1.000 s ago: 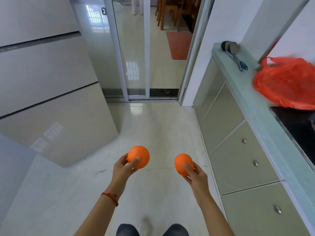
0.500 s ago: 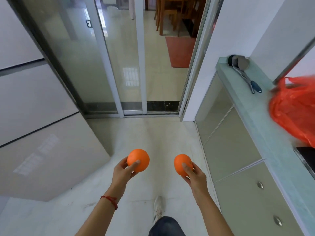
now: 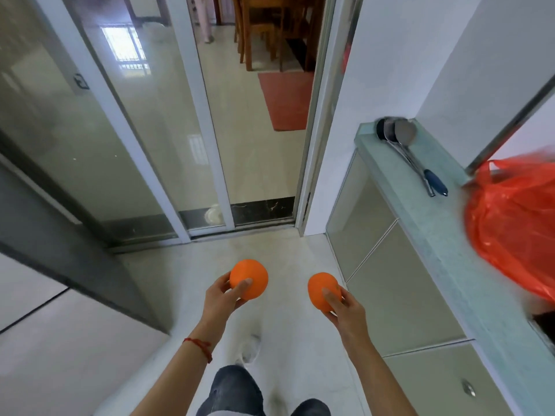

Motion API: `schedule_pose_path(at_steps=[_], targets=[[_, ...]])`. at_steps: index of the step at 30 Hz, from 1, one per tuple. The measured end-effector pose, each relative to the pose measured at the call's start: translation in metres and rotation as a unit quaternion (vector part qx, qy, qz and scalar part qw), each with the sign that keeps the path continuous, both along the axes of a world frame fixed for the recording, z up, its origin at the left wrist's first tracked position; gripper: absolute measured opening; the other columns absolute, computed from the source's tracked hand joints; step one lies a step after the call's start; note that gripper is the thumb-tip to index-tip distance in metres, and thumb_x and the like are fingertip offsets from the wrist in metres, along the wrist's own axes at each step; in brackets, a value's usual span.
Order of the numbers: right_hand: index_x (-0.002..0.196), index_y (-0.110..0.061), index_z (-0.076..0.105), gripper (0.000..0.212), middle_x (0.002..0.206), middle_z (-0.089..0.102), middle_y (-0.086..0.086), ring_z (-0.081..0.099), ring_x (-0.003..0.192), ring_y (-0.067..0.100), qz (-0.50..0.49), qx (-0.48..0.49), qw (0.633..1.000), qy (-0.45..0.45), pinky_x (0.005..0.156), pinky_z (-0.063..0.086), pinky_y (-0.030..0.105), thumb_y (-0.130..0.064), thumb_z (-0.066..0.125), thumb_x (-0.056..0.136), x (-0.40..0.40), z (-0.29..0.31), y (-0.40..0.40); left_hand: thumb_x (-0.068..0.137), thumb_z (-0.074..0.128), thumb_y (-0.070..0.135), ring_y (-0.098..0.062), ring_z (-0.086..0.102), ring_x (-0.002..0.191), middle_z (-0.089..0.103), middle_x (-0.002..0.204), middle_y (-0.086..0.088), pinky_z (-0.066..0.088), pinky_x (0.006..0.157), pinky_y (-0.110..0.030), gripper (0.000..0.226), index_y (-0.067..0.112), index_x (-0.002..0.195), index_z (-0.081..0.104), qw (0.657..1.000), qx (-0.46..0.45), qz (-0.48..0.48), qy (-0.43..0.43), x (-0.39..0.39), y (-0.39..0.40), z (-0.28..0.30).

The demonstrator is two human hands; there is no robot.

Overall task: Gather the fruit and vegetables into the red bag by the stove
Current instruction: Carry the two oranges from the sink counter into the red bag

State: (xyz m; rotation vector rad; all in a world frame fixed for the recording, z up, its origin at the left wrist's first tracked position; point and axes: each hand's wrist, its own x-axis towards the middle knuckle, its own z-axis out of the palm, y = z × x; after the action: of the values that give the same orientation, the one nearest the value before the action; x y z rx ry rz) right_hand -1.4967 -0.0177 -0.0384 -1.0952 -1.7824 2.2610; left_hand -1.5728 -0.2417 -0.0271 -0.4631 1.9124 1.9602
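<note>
My left hand [image 3: 220, 298] grips an orange [image 3: 250, 277] held out over the floor. My right hand [image 3: 345, 309] grips a second orange [image 3: 321, 291] beside it. The red plastic bag [image 3: 513, 226] lies crumpled on the pale green counter [image 3: 426, 235] at the right edge, well to the right of both hands and partly cut off by the frame. A dark corner of the stove [image 3: 546, 322] shows just below the bag.
Two metal ladles [image 3: 405, 145] lie on the counter's far end. Cabinet doors [image 3: 399, 289] with round knobs run under the counter. Glass sliding doors [image 3: 144, 145] stand ahead, with a red mat [image 3: 285, 100] and wooden chairs beyond. My legs show below.
I have walked forward: the sliding doors and counter end are nearer, and the bag has slid to the right edge. Both hands keep holding their oranges in the same pose.
</note>
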Motion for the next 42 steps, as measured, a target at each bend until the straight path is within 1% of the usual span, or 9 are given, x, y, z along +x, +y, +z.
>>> schedule_pose_path(at_steps=[10,17,21,25,27,29,31,37,42], targets=[[0.128,-0.005,0.05,0.053,0.118,0.055,0.012,0.056,0.107,0.031,-0.168,0.019,0.985,-0.024,0.086,0.052,0.042,-0.018,0.069,0.08,-0.055,-0.005,0.03,0.081,0.064,0.016,-0.032,0.051,0.109,0.049,0.122,-0.012,0.05,0.088,-0.043,0.047,0.012,0.124,0.046,0.981,-0.015,-0.195,0.017,-0.124,0.08,0.004],[0.132,-0.007,0.046,0.061,0.124,0.053,0.011,0.056,0.11,0.027,-0.337,-0.021,0.941,-0.034,0.092,0.051,0.042,-0.022,0.07,0.079,-0.053,-0.003,0.035,0.078,0.069,0.013,-0.033,0.053,0.11,0.051,0.125,-0.013,0.051,0.085,-0.042,0.052,0.004,0.126,0.049,0.943,-0.018,-0.331,-0.018,-0.172,0.142,-0.002],[0.132,-0.006,0.046,0.059,0.123,0.054,0.013,0.058,0.108,0.027,-0.422,-0.036,0.905,-0.033,0.091,0.051,0.041,-0.021,0.069,0.079,-0.036,-0.002,0.031,0.069,0.076,0.017,-0.029,0.056,0.103,0.053,0.12,-0.014,0.053,0.071,-0.029,0.062,0.004,0.124,0.05,0.909,0.002,-0.414,-0.041,-0.174,0.178,-0.006],[0.128,-0.004,0.049,0.051,0.118,0.057,0.013,0.058,0.107,0.028,-0.493,-0.036,0.869,-0.026,0.088,0.051,0.039,-0.017,0.066,0.082,-0.015,0.004,0.03,0.079,0.068,0.01,-0.027,0.058,0.096,0.053,0.115,-0.014,0.056,0.059,-0.02,0.048,0.001,0.122,0.049,0.878,0.006,-0.477,-0.045,-0.16,0.212,-0.004],[0.127,-0.004,0.049,0.048,0.114,0.057,0.012,0.058,0.106,0.028,-0.52,-0.038,0.853,-0.02,0.089,0.05,0.04,-0.015,0.065,0.083,-0.006,0.006,0.032,0.069,0.076,0.022,-0.023,0.059,0.091,0.054,0.113,-0.014,0.056,0.055,-0.017,0.058,0.002,0.118,0.051,0.863,0.017,-0.503,-0.047,-0.153,0.227,-0.003],[0.127,-0.003,0.049,0.047,0.111,0.058,0.012,0.058,0.105,0.028,-0.544,-0.042,0.838,-0.013,0.087,0.05,0.039,-0.015,0.064,0.083,0.002,0.006,0.036,0.044,0.077,0.039,-0.021,0.06,0.09,0.055,0.11,-0.012,0.055,0.055,-0.017,0.079,0.007,0.113,0.053,0.848,0.022,-0.527,-0.053,-0.146,0.242,-0.002],[0.127,-0.003,0.05,0.048,0.113,0.058,0.013,0.058,0.105,0.028,-0.561,-0.048,0.827,-0.006,0.085,0.05,0.038,-0.016,0.065,0.083,0.008,0.005,0.043,0.036,0.074,0.043,-0.022,0.06,0.09,0.056,0.107,-0.01,0.055,0.055,-0.018,0.086,0.009,0.111,0.052,0.838,0.022,-0.543,-0.052,-0.139,0.256,-0.002],[0.124,-0.001,0.052,0.047,0.114,0.058,0.017,0.059,0.102,0.028,-0.582,-0.047,0.812,0.008,0.077,0.051,0.034,-0.016,0.066,0.082,0.014,0.003,0.082,0.049,0.076,0.032,-0.028,0.059,0.096,0.055,0.116,-0.019,0.057,0.058,-0.019,0.086,-0.002,0.123,0.049,0.819,0.028,-0.571,-0.044,-0.132,0.302,-0.003],[0.123,-0.002,0.053,0.044,0.114,0.056,0.016,0.058,0.1,0.027,-0.579,-0.038,0.814,0.022,0.08,0.05,0.037,-0.014,0.065,0.083,0.017,0.014,0.133,0.041,0.075,0.04,-0.03,0.058,0.1,0.055,0.118,-0.019,0.057,0.059,-0.02,0.093,-0.001,0.121,0.049,0.818,0.044,-0.573,-0.023,-0.129,0.351,0.007]])
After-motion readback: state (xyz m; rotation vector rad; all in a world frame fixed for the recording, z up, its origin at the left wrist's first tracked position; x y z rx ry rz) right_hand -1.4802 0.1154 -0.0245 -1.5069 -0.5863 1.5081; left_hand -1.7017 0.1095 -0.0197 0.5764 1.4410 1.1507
